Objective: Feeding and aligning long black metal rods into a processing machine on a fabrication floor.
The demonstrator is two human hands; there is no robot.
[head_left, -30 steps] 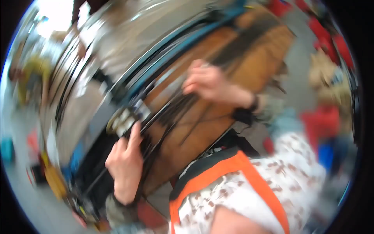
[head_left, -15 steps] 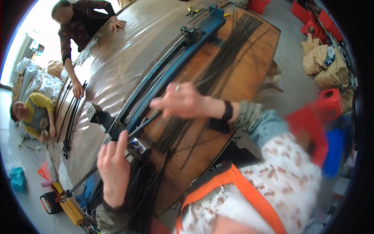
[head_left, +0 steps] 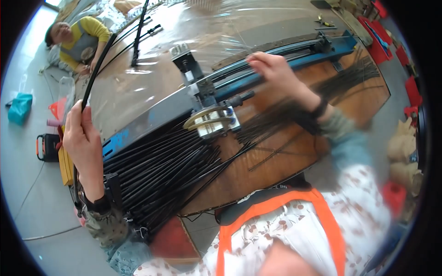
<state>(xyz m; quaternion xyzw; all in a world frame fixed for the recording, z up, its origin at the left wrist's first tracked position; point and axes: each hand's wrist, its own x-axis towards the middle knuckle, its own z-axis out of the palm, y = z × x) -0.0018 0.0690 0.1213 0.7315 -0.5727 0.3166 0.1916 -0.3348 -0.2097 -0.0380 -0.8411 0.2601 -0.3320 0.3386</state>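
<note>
My left hand [head_left: 85,140] is closed around a long, slightly bent black tube [head_left: 97,69]. It slants up toward the far left, and its lower part passes behind my wrist. My right hand [head_left: 278,76] hovers over the blue rail bench [head_left: 343,46], its fingers bent and smeared by motion; whether anything is in them I cannot tell. Between my hands stands a metal clamp fixture [head_left: 214,122] with a curved brass-coloured piece. Many black tubes [head_left: 156,168] lie in a pile below the bench's left end. Thin dark springs [head_left: 340,83] lie beside the rail.
Across the plastic-covered table, a person in yellow sleeves [head_left: 94,27] sits near several black rods [head_left: 138,41]. Yellow-handled pliers [head_left: 324,22] rest at the far side. Red bins [head_left: 375,39] stand along the right. A black case [head_left: 47,147] is on the floor at left.
My view has swung left, and the standing person has left it. My left hand has raised the black tube to a steep slant. My right hand has come away from the tube.
</note>
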